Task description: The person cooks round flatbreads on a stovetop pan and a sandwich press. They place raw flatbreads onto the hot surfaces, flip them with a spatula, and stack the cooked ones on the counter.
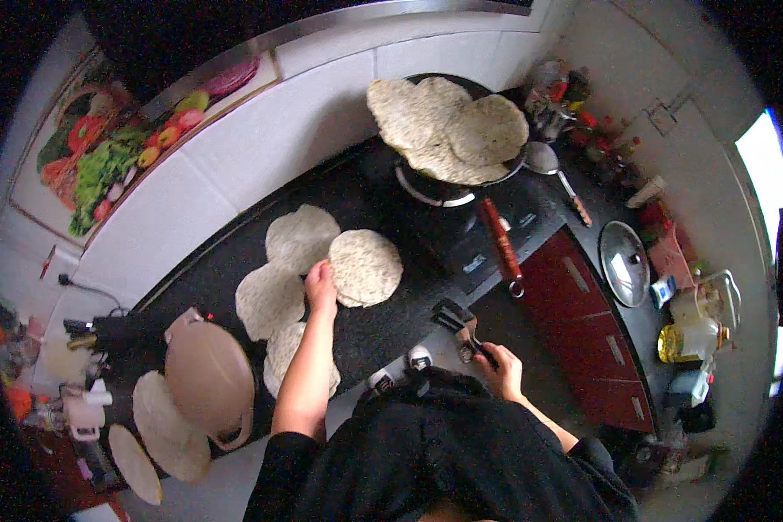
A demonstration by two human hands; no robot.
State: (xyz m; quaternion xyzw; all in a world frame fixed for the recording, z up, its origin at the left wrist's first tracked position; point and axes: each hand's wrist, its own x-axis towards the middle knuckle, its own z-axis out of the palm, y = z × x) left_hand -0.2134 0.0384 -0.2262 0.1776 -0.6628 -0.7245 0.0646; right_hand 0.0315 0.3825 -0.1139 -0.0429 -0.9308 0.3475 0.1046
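My left hand [321, 287] grips the left edge of a speckled round flatbread [365, 264], which seems to lie over another one. More flatbreads [271, 300] rest on the black counter to the left of that hand. In my right hand [504, 370] is the handle of a black slotted spatula [458, 320], held over the counter's front edge. At the back, a pan [515, 171] on the stove carries several overlapping flatbreads [430, 130]. The pan's red handle [501, 245] points towards me.
A beige round electric pan [210, 378] stands at the left, with further flatbreads [169, 424] beside it. Right of the stove lie a metal ladle [548, 160] and a glass lid [624, 264]. An oil bottle [688, 342] stands farther along the right counter, above red cabinets [584, 307].
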